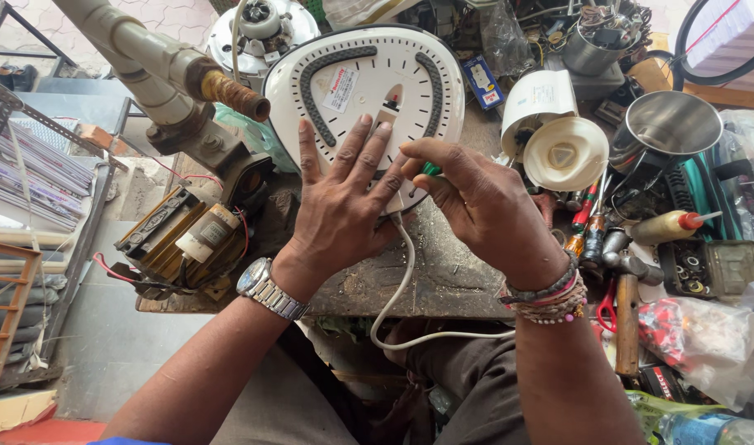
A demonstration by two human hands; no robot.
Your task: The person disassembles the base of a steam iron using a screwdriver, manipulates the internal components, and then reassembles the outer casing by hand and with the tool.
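Upper centre of frame, our left hand (pixel 340 202) lies flat, fingers spread, pinning the white appliance base (pixel 368 91) on the desk (pixel 451 280); our right hand (pixel 476 202) pinches a green-handled screwdriver (pixel 430 169). We're likely mid-unscrewing; next, steady turning.

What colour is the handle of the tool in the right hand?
Green, seen in the head view: the green tool handle peeks out above the right hand.
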